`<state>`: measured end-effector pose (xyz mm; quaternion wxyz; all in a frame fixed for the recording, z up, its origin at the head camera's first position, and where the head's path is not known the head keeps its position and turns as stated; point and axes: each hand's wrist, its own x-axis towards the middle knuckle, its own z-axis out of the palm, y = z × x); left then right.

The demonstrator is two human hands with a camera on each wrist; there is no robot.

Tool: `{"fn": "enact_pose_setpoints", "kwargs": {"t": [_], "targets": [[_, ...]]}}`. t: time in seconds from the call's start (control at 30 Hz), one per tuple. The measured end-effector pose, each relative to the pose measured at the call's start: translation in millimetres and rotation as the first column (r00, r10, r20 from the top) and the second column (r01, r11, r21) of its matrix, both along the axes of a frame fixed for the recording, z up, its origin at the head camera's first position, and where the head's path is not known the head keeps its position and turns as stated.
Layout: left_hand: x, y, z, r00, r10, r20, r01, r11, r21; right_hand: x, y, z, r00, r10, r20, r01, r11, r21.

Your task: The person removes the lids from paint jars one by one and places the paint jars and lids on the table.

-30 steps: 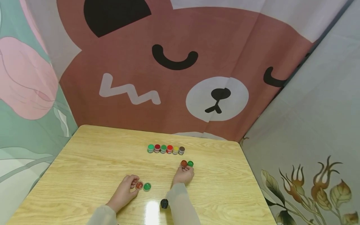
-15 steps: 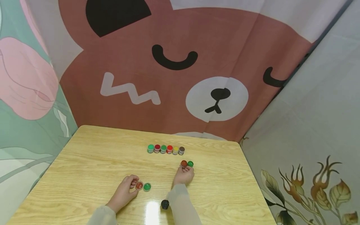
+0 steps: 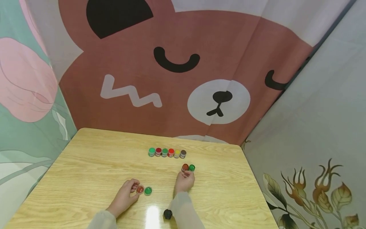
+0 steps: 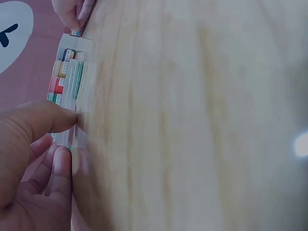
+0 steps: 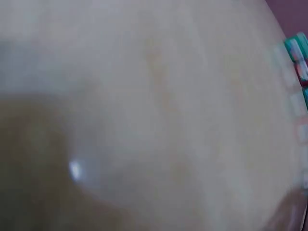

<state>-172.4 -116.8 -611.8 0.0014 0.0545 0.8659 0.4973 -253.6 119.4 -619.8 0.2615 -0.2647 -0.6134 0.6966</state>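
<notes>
My left hand (image 3: 125,194) rests at the table's front left, thumb and fingers around a small clear-rimmed pot (image 3: 139,190) with a reddish-brown inside. A similar green pot (image 3: 148,190) stands just to its right. In the left wrist view, the thumb (image 4: 48,119) and fingertips meet at the edge of clear plastic. Farther back, my right hand (image 3: 184,182) holds the near side of a small jar with a reddish-brown top (image 3: 185,167). Beside that jar is a green-topped jar (image 3: 192,167). The right wrist view is blurred and shows only a sliver of the hand.
Behind the hands, a row of small labelled jars (image 3: 171,152) crosses the wooden table (image 3: 100,159), with green, red, yellow and brown tops. A black device (image 3: 167,214) sits at the right wrist. Printed cloths (image 3: 177,117) hang around the table.
The head view has shifted slightly, so the table and jars sit a little farther left. Both hands stay at their pots and jars.
</notes>
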Motion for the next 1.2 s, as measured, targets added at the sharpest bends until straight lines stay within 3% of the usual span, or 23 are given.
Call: {"fn": "enact_pose_setpoints", "kwargs": {"t": [0.03, 0.1, 0.17, 0.37, 0.57, 0.7, 0.87, 0.97, 1.2], "targets": [[-0.3, -1, 0.1, 1.000, -0.009, 0.003, 0.009, 1.000, -0.004, 2.1, -2, -1.4, 1.000, 0.020, 0.003, -0.020, 0.999, 0.044], [-1.4, -3, 1.5, 0.999, -0.038, 0.004, 0.038, 0.999, -0.014, 6.4, -6, -4.1, 0.995, 0.019, 0.096, -0.047, 0.952, 0.304], [-4.2, -6, 4.0, 0.997, -0.081, 0.004, 0.081, 0.997, -0.020, 8.5, -11, -4.9, 0.994, 0.080, 0.074, -0.100, 0.940, 0.327], [-19.7, -19, 12.0, 0.981, -0.188, 0.040, 0.189, 0.982, -0.027, 5.2, -31, -0.5, 0.958, 0.281, 0.050, -0.283, 0.913, 0.293], [-41.5, -19, 19.8, 0.989, -0.138, 0.060, 0.144, 0.985, -0.094, -3.3, -45, 3.8, 0.905, 0.418, 0.076, -0.420, 0.854, 0.306], [-58.3, -19, 19.3, 0.991, -0.122, 0.046, 0.126, 0.987, -0.099, -8.9, -50, 2.7, 0.881, 0.465, 0.087, -0.467, 0.825, 0.318], [-80.9, -18, 21.9, 0.993, -0.112, 0.039, 0.116, 0.988, -0.104, -17.2, -49, -0.1, 0.873, 0.471, 0.128, -0.486, 0.811, 0.325], [-93.8, -18, 26.8, 0.996, -0.090, 0.021, 0.092, 0.991, -0.094, -23.8, -49, 0.8, 0.863, 0.492, 0.111, -0.499, 0.802, 0.328], [-119.0, -11, 31.7, 0.996, -0.085, 0.040, 0.088, 0.993, -0.073, -36.2, -62, 9.3, 0.806, 0.585, 0.090, -0.578, 0.745, 0.332]]}}
